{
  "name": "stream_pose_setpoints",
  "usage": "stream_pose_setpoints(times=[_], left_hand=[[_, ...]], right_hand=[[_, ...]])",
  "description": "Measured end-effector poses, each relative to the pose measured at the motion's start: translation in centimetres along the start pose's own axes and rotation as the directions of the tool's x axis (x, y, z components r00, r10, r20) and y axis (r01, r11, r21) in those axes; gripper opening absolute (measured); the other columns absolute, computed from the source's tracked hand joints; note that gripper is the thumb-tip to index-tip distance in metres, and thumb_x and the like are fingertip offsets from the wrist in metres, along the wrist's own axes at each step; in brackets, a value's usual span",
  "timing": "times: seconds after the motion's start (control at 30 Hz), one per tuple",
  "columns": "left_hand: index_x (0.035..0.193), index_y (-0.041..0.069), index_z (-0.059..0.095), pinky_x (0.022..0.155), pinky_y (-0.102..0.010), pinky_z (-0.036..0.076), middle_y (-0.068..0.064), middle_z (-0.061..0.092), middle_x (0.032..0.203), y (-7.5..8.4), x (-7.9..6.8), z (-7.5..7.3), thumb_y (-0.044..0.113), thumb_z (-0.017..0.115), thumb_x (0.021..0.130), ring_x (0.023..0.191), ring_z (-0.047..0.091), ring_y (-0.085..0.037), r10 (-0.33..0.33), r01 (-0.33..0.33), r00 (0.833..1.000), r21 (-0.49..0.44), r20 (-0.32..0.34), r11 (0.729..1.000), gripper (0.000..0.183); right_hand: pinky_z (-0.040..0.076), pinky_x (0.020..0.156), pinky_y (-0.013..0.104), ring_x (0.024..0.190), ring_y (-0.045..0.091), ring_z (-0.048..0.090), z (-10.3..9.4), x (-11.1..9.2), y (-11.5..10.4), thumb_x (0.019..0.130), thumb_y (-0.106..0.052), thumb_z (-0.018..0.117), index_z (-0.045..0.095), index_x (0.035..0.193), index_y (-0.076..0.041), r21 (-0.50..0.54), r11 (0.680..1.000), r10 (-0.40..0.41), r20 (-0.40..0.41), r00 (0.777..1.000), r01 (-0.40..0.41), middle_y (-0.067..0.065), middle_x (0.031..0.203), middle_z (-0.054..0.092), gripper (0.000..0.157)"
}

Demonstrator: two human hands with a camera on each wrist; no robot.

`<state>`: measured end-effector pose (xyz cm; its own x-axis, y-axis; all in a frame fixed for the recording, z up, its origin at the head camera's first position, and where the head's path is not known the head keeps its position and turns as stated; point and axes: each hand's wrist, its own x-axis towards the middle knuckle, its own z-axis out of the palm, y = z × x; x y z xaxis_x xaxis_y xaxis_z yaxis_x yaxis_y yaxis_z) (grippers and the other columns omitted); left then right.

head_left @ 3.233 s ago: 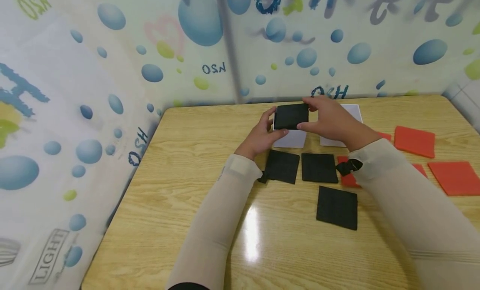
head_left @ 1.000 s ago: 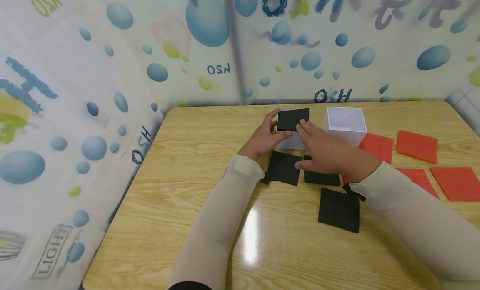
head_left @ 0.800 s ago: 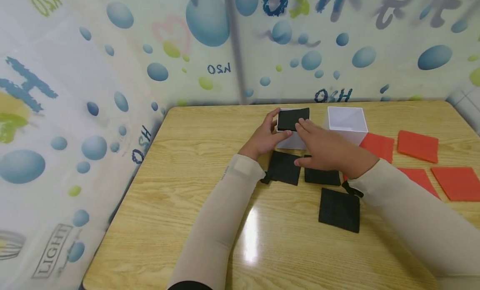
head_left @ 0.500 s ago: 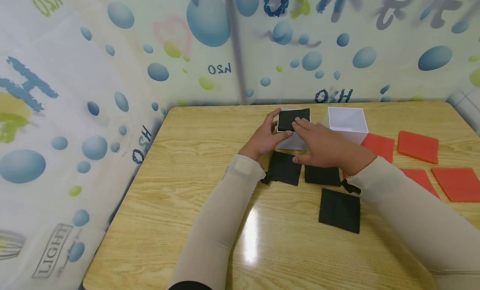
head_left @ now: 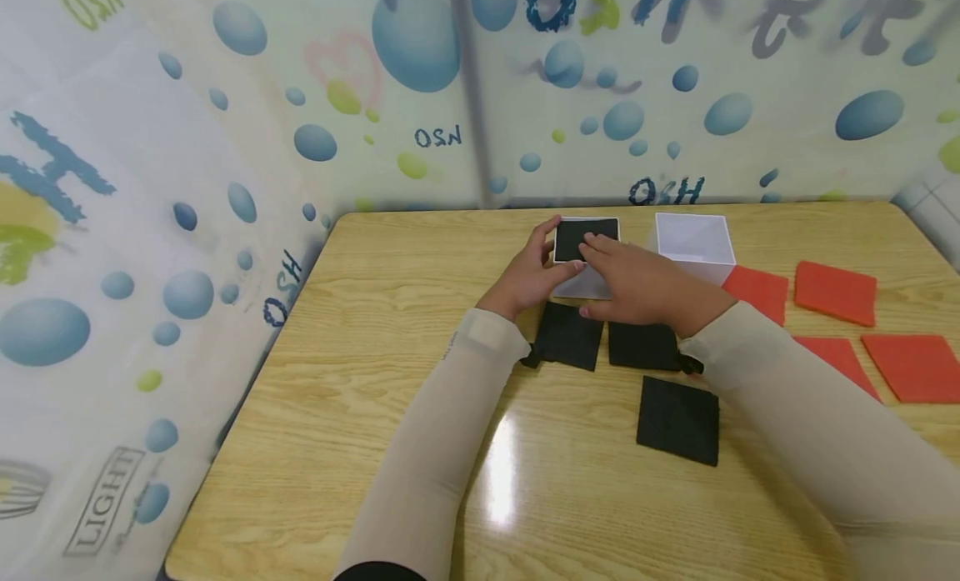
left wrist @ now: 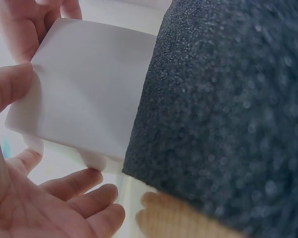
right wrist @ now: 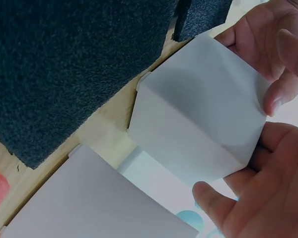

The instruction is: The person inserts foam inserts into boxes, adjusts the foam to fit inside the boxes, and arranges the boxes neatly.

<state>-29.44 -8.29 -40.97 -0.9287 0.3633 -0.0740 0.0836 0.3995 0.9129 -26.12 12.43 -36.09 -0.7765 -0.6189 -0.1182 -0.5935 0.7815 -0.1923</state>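
Observation:
In the head view my left hand [head_left: 522, 277] grips the left side of a white open-topped box [head_left: 573, 287], thumb at its front and fingers behind. A black foam square [head_left: 570, 239] lies in the box's mouth, level with the rim. My right hand [head_left: 645, 285] presses on it with straight fingertips, the thumb spread toward the front. Both wrist views show the white box [right wrist: 198, 99] between the two hands. More black foam squares lie in front: one [head_left: 567, 338] below the box, one [head_left: 643, 352] partly under my right hand, one [head_left: 678, 420] nearer me.
A second white box [head_left: 708, 268], with no contents visible, stands to the right at the table's back. Several red foam squares [head_left: 836, 293] lie on the wooden table [head_left: 315, 398] at the right. A patterned curtain [head_left: 405, 168] hangs right behind the table.
The black foam square, earlier held in both hands over the box, has gone down level with the rim. My right hand has gone from pinching it to pressing, sliding slightly left.

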Motion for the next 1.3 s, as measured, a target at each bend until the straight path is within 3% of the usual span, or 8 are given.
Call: stream_pose_setpoints(times=[0.53, 1.3], left_hand=[[0.169, 0.033, 0.014, 0.118, -0.051, 0.044, -0.013, 0.032, 0.171, 0.1, 0.0, 0.0, 0.032, 0.070, 0.102, 0.152, 0.043, -0.035, 0.001, 0.000, 1.000, -0.042, 0.018, 0.999, 0.087], [0.169, 0.034, 0.015, 0.119, -0.053, 0.042, -0.013, 0.030, 0.172, 0.1, 0.0, 0.1, 0.032, 0.070, 0.102, 0.156, 0.037, -0.034, -0.003, 0.003, 1.000, -0.030, 0.006, 1.000, 0.086]], right_hand=[[0.029, 0.125, 0.058, 0.156, 0.046, 0.031, 0.2, 1.1, -0.2, 0.095, -0.043, 0.075, 0.040, 0.156, 0.011, -0.012, 0.999, 0.033, 0.001, 0.999, -0.033, 0.030, 0.167, 0.031, 0.089], [0.031, 0.124, 0.059, 0.153, 0.047, 0.036, -0.1, 1.9, -0.8, 0.095, -0.044, 0.074, 0.045, 0.154, 0.010, -0.013, 0.995, 0.097, 0.039, 0.995, -0.097, 0.031, 0.164, 0.037, 0.085]])
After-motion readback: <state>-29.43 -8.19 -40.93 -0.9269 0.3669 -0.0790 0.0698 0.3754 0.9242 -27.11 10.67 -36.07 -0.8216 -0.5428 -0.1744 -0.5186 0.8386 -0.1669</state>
